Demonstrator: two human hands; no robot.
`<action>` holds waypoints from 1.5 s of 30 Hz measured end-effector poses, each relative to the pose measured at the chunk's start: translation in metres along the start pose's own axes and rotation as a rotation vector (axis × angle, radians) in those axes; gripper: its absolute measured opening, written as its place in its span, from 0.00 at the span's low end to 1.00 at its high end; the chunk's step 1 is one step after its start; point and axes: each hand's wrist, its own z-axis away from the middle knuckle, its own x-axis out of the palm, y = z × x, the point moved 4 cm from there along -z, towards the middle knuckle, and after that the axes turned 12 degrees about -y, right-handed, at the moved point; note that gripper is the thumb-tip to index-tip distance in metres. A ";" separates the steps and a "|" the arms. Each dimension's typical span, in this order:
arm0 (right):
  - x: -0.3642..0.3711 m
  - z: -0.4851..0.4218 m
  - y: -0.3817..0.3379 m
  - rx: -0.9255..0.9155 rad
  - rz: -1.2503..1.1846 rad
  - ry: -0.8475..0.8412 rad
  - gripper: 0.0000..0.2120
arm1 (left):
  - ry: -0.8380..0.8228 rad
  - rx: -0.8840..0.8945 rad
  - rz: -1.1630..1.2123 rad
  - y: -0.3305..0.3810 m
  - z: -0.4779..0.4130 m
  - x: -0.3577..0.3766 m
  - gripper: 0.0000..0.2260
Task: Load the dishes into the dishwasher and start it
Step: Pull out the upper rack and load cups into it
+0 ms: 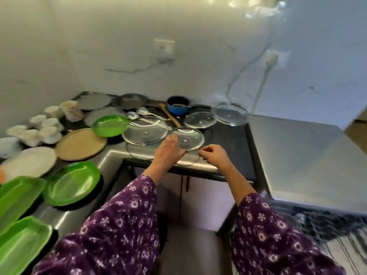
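Note:
My left hand [168,150] grips the near-left rim of a small clear glass plate [188,138], which seems raised slightly off the dark counter [224,135]. My right hand [214,155] hovers just right of that plate's near rim, its fingers curled with nothing visible in them. A larger glass plate [146,133] lies to the left, and two more, one nearer [199,120] and one at the back right [230,114], lie behind. A dark wire rack [321,225], blurred, shows at the lower right.
A blue saucepan [178,107], a wooden spoon [170,116], metal spoons and grey pans lie at the back. Green plates [71,183], green trays [17,197], a tan plate [80,144], a white plate [29,162] and white cups [42,128] fill the left counter. A steel surface [301,155] stands on the right.

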 end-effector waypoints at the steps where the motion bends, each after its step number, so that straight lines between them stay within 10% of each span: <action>1: 0.013 -0.013 -0.014 -0.023 0.003 -0.034 0.02 | 0.026 -0.028 -0.002 -0.020 0.000 -0.015 0.24; 26: 0.300 -0.303 -0.228 -0.173 0.066 -0.470 0.06 | 0.246 -0.886 0.123 -0.462 -0.078 -0.185 0.35; 45: 0.360 -0.347 -0.219 -0.150 0.103 -0.577 0.06 | 0.173 -1.012 -0.091 -0.538 -0.095 -0.176 0.29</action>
